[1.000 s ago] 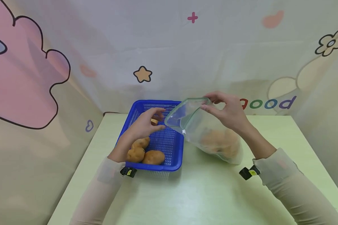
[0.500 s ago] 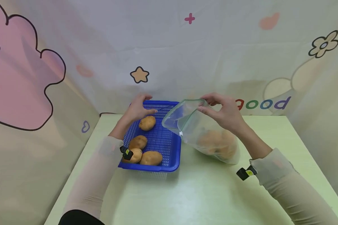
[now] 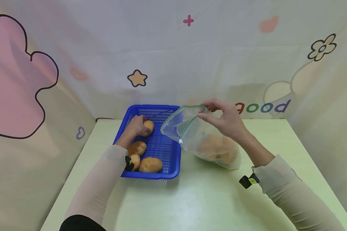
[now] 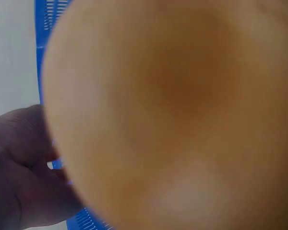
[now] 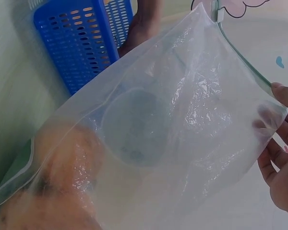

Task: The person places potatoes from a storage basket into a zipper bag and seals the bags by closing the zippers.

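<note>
Inside the blue plastic basket [image 3: 164, 175], my left hand [image 3: 137, 125] grips a potato [image 3: 148, 128] near the far left corner. Several more potatoes sit closer to me, including a potato [image 3: 150, 165] by the near rim. One potato [image 4: 182, 120] looms blurred and fills most of the left wrist view. My right hand [image 3: 224, 118] pinches the rim of a translucent zip bag [image 3: 191, 138] and keeps its mouth raised beside the basket. Blurry through the film, several potatoes [image 5: 69, 153] lie at the bag's bottom. The bag hides part of my right fingertips.
Basket and bag share a pale green table [image 3: 191, 205]. A printed cloth backdrop [image 3: 214, 64] rises behind the table's far edge and along both sides. The bag's open mouth overlaps the basket's right rim. A small slider [image 3: 180, 141] hangs on the bag's green zip edge.
My left hand has gone from beside the bag's mouth leftward over the basket, then down, and now holds the far potato. The right hand still holds the bag; the head view has shifted slightly.
</note>
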